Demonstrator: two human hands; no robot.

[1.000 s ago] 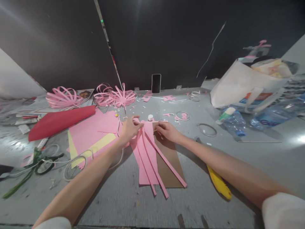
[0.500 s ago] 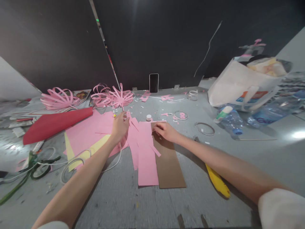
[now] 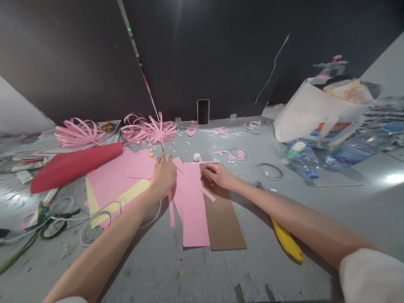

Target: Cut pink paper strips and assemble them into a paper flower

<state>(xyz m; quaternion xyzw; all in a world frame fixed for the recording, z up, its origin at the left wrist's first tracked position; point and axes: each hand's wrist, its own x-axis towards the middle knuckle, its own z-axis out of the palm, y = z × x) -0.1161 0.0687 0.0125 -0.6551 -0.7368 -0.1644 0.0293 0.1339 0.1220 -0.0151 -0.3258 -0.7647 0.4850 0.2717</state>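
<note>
Resting on a grey table (image 3: 195, 269), both bare hands work at a cluster of pink paper. The left hand (image 3: 164, 174) is curled down over the upper ends of several pink paper strips (image 3: 171, 210), fingers closed on them, with one narrow strip hanging out below the palm toward the person. The right hand (image 3: 217, 173) lies just beside it, fingers bent and pressing on the top edge of a brown cardboard sheet (image 3: 225, 223); whether it pinches anything is hard to tell (a thin pink strip (image 3: 206, 192) slants out from under its fingertips). Between the two hands lies a pink paper sheet (image 3: 194, 214), flat on the table and overlapping the left edge of the cardboard.

To the left of the left hand, more pink and yellow sheets (image 3: 120, 185) lie stacked, with a red paper roll (image 3: 72, 166) beyond them and loops of white cord (image 3: 97, 216) in front. Looped pink paper flowers (image 3: 151, 128) sit near the dark back wall, and a phone (image 3: 203, 111) stands upright against that wall. A small white cap (image 3: 197, 156) sits just beyond the hands. Under the right forearm, a yellow tool (image 3: 287, 242) lies on the table. Well apart on the right are plastic bottles (image 3: 299, 160) and a white paper bag (image 3: 318, 113).
</note>
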